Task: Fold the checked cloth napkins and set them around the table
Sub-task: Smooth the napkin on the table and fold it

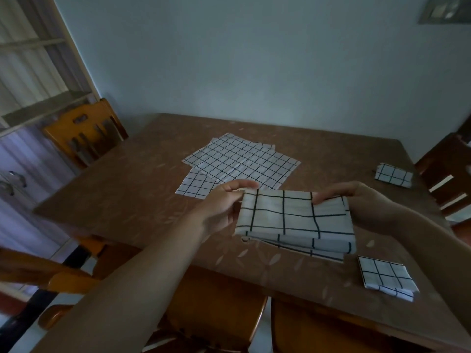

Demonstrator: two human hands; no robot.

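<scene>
Pinching the folded napkin (295,220) at both short ends, my left hand (224,202) has its thumb over the left edge and my right hand (356,200) curls its fingers (325,197) over the far right corner. It hangs between my hands above the counter (127,200), long axis running left to right. I judge the bare near edge lies just below it, left of the folded napkin already placed (387,278), with the unfolded pile (242,161) beyond.

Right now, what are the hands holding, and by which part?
Both hands, left and right, hold one folded napkin by its opposite side edges.
</scene>
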